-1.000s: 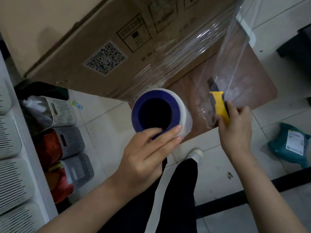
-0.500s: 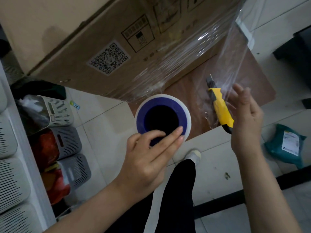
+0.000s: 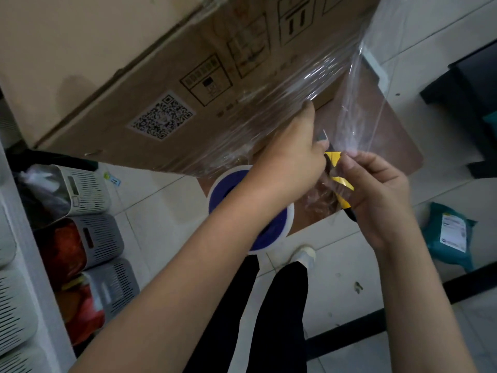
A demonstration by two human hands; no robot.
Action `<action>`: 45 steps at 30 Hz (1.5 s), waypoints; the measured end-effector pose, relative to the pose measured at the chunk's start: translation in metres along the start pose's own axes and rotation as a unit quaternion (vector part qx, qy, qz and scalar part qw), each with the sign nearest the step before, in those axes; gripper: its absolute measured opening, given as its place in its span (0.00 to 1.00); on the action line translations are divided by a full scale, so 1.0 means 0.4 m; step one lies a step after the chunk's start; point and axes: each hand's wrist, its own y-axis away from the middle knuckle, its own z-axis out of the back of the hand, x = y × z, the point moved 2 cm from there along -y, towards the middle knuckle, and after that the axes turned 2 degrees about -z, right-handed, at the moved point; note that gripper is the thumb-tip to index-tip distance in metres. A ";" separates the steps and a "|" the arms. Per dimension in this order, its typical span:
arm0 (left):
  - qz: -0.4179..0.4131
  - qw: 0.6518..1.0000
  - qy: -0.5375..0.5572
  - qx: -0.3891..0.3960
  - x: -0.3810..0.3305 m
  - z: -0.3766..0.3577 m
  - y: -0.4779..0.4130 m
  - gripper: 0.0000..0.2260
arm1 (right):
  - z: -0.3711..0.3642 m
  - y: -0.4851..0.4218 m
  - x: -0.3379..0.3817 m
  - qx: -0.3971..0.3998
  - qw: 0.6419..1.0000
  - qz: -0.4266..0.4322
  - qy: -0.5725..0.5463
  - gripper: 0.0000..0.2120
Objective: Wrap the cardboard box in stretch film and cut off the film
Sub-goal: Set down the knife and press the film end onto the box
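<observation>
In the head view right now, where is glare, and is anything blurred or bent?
Head view: glare streaks on the stretch film over the cardboard box; the left hand is slightly motion-blurred; the wide lens bows the box edges; the baskets at left sit in dim shadow.

Head view, looking steeply down

You are looking close over your forearms at the cardboard box (image 3: 188, 84) and the tiled floor (image 3: 166, 211) below.

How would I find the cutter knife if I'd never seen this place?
Look at the big cardboard box wrapped in clear film. Just below its lower corner, two hands meet; the knife sits in the right hand. It is the only bright yellow thing there.
</observation>
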 end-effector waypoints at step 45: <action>-0.003 0.985 0.162 -0.054 -0.017 0.083 0.147 0.09 | -0.077 -0.038 0.014 0.123 0.960 -0.117 -0.222 0.08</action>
